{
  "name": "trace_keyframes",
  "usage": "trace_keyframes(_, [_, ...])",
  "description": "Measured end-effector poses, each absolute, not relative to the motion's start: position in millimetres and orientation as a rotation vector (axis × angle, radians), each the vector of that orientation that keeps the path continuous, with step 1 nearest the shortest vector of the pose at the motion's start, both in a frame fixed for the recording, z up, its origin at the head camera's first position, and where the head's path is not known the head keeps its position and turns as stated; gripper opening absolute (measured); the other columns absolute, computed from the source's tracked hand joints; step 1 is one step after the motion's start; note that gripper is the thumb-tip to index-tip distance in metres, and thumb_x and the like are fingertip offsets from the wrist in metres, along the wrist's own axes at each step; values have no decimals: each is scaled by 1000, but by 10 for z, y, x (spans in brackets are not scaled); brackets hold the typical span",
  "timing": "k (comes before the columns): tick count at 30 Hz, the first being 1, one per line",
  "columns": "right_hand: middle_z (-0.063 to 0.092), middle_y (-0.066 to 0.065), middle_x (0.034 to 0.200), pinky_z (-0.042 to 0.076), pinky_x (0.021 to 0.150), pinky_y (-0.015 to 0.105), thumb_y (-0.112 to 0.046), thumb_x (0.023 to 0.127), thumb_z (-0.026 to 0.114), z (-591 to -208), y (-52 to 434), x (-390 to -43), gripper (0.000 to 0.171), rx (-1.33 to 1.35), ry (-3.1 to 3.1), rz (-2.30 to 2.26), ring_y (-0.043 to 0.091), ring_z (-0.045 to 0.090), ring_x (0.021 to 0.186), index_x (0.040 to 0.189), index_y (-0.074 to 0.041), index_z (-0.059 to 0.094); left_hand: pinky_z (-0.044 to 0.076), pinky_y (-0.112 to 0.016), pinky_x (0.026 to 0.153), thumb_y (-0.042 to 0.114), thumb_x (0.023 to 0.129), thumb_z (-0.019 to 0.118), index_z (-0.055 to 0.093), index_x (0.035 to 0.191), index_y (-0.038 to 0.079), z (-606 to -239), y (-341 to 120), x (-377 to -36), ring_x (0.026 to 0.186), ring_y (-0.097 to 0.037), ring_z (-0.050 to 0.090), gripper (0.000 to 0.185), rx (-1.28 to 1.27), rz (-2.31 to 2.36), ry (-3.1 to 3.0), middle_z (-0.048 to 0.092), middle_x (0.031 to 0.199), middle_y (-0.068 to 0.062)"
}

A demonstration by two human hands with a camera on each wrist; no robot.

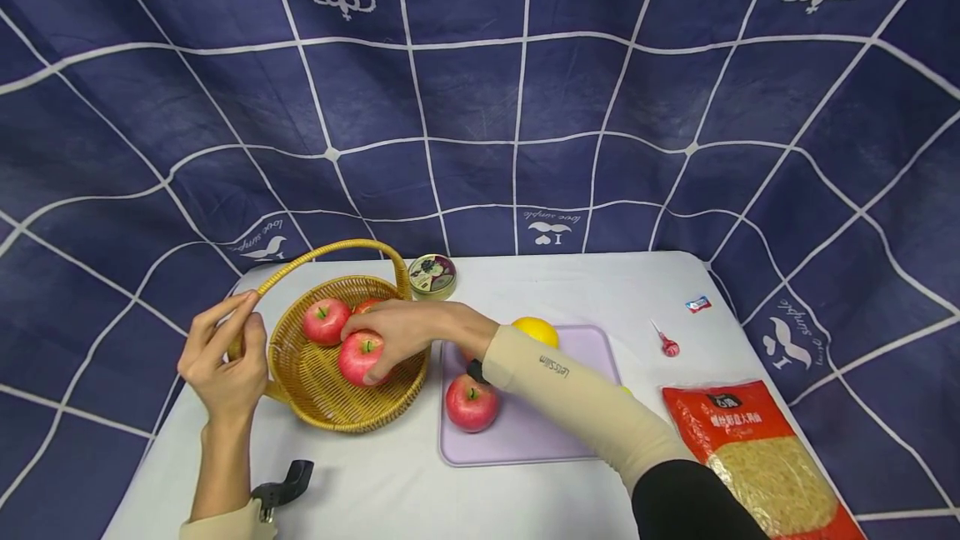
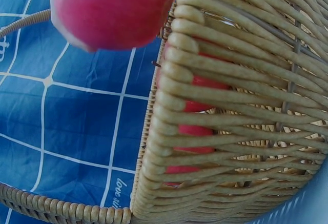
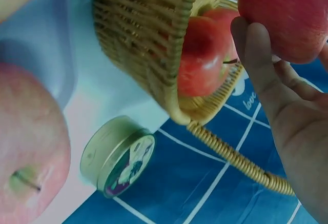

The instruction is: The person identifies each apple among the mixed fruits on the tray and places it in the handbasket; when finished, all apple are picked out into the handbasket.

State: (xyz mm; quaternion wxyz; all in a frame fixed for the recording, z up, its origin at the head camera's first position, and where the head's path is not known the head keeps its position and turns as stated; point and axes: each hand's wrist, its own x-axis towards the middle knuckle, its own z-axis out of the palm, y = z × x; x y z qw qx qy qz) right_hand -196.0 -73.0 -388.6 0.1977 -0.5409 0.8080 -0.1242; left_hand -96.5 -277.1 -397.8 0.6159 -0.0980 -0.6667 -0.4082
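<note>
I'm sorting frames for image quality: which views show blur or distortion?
Head view: sharp, but wide-lens bending curves the checked navy backdrop cloth. Left wrist view: the red apple at top is blurred, the woven wicker basket crisp. Right wrist view: the near pink-red apple is soft.

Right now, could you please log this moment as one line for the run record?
left hand: grips basket handle | right hand: holds red apple over basket | tray: one apple, yellow fruit

Round tin (image 1: 432,275), lollipop (image 1: 667,346), noodle packet (image 1: 757,458), yellow fruit (image 1: 536,331).
</note>
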Motion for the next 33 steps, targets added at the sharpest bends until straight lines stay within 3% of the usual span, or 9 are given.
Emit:
trace_keyframes(11, [57,-15,122,41,95,16,-53,78,79,-3926,-995,-1977,72,-1454,2235,-276,-1,52,109,141,-35,52,49,-13,81,1,86,69,78,95,-6,-3990,-2769,-976,92,-19,71,15,-221,-933,-1535,74,99,-19])
trace_keyframes(21, [56,-16,130,39,101,19,-55,76,80,-3980,-1165,-1987,75,-1413,2251,-214,1,51,117,143,-36,52,50,-14,82,1,86,69,78,95,-6,-3978,-2766,-961,93,-20,71,15,-225,-942,-1533,74,99,-19])
trace_keyframes(33, [58,-15,118,41,94,17,-50,78,82,-4057,-1376,-1972,63,-1386,2206,-176,3,52,108,133,-34,57,47,-12,78,1,86,69,78,94,-7,-3971,-2748,-970,91,-16,69,14,-228,-951,-1525,73,97,-21])
